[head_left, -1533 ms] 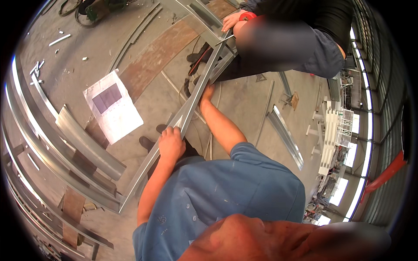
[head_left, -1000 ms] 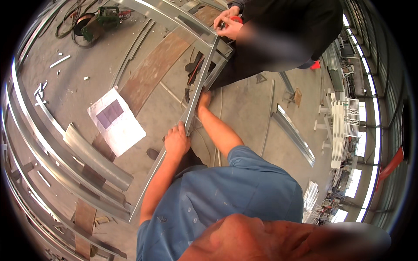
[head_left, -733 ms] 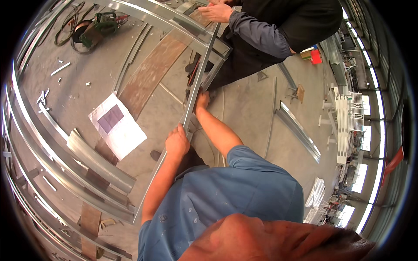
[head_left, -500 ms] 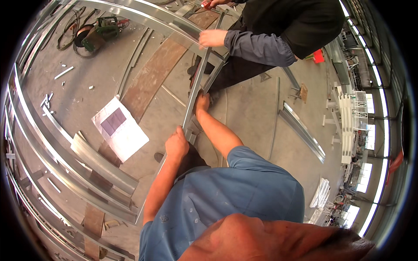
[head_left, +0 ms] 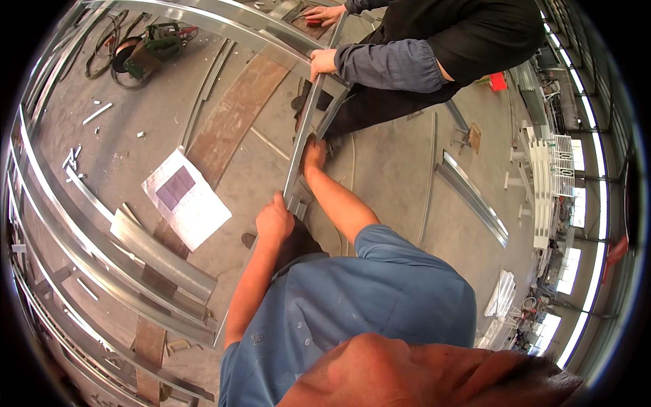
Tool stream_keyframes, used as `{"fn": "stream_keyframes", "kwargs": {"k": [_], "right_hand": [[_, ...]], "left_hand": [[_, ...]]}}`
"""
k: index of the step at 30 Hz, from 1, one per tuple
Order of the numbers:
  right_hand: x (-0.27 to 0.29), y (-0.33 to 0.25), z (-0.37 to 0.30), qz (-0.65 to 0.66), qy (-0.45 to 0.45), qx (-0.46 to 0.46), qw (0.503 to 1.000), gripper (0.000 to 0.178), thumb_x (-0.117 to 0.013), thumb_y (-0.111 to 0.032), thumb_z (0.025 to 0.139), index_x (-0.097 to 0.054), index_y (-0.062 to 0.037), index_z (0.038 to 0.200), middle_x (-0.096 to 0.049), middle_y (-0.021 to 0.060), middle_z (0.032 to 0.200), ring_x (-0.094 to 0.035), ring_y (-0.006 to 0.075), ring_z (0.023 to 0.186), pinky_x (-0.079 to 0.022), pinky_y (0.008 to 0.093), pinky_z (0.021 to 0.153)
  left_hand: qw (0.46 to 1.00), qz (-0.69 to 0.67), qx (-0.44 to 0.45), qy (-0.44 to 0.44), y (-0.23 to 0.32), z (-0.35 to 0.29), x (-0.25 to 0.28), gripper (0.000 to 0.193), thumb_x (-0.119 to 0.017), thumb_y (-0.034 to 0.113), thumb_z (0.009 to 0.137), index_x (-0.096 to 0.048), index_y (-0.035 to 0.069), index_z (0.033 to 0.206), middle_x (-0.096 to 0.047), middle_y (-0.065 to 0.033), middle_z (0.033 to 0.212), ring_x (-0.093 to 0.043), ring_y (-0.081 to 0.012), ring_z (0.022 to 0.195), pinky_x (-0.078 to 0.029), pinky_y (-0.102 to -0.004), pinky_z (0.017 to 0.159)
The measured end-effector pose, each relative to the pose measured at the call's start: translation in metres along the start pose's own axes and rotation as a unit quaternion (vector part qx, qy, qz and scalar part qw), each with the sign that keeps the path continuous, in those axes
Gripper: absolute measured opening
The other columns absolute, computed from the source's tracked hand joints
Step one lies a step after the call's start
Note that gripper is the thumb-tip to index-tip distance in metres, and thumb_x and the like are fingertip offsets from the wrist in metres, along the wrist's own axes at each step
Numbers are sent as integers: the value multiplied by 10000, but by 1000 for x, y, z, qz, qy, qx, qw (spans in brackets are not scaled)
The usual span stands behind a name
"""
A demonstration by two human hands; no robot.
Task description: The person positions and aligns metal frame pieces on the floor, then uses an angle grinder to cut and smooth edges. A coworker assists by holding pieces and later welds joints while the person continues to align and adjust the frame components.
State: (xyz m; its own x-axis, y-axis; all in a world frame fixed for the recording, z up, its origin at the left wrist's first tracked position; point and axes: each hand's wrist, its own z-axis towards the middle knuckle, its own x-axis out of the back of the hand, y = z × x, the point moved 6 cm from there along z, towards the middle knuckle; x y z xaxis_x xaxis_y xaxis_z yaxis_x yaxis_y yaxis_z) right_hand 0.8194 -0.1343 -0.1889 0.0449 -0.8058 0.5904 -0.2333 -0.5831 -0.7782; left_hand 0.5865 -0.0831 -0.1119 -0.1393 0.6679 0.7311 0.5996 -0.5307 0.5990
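A long silver metal channel runs from near my body up to a co-worker across from me. My left hand is closed on its near part, the fingers curled over the edge. Farther along, my right hand grips the same channel from its right side, with the fingertips partly hidden behind metal. The co-worker's nearer hand rests on the channel toward its far end. Beside the bars at the top, the co-worker's other hand is over a small red object, too small to name.
Long metal rails curve along the left. A printed sheet lies on the floor near brown plates. A green machine with a cable reel stands at upper left. More channels lie at right, by a small stand.
The co-worker's far hand has moved left and down with the red object, and the nearer hand has settled onto the channel. My hands have barely moved.
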Motion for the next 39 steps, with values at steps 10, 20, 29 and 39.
{"fn": "stream_keyframes", "kwargs": {"k": [10, 20, 29, 39], "right_hand": [[-10, 23, 15, -10, 12, 20, 1000, 447, -603, -349, 962, -597, 67, 1126, -699, 333, 1078, -664, 510, 1016, -491, 531, 907], [-1, -2, 5, -49, 2, 8, 999, 558, -547, -458, 1059, -571, 85, 1184, -678, 372, 1151, -637, 538, 1139, -494, 564, 937], [-32, 49, 41, -7, -90, 21, 996, 462, -599, -333, 1045, -612, 55, 1294, -685, 253, 1269, -675, 381, 1127, -525, 454, 953], [45, 10, -82, -107, -210, 287, 929, 434, -714, -219, 951, -577, 83, 1231, -605, 219, 1195, -614, 356, 1128, -504, 432, 968]], "left_hand": [[999, -11, 13, -27, -18, -7, 33, 612, -550, 69, 878, -513, 84, 1489, -739, -272, 1087, -721, -467, 938, -563, -571, 822], [997, -38, 58, -37, -65, -50, 67, 716, -539, 20, 849, -496, 189, 1543, -691, -223, 1280, -676, -443, 1123, -542, -551, 928], [987, -49, 146, -54, -127, -135, 52, 621, -510, 25, 894, -576, 217, 1480, -709, -163, 1246, -684, -412, 1085, -553, -526, 911], [976, -108, 188, 2, -170, -213, 16, 594, -753, 238, 904, -594, 218, 1475, -712, -82, 1274, -681, -325, 1148, -537, -479, 949]]}}
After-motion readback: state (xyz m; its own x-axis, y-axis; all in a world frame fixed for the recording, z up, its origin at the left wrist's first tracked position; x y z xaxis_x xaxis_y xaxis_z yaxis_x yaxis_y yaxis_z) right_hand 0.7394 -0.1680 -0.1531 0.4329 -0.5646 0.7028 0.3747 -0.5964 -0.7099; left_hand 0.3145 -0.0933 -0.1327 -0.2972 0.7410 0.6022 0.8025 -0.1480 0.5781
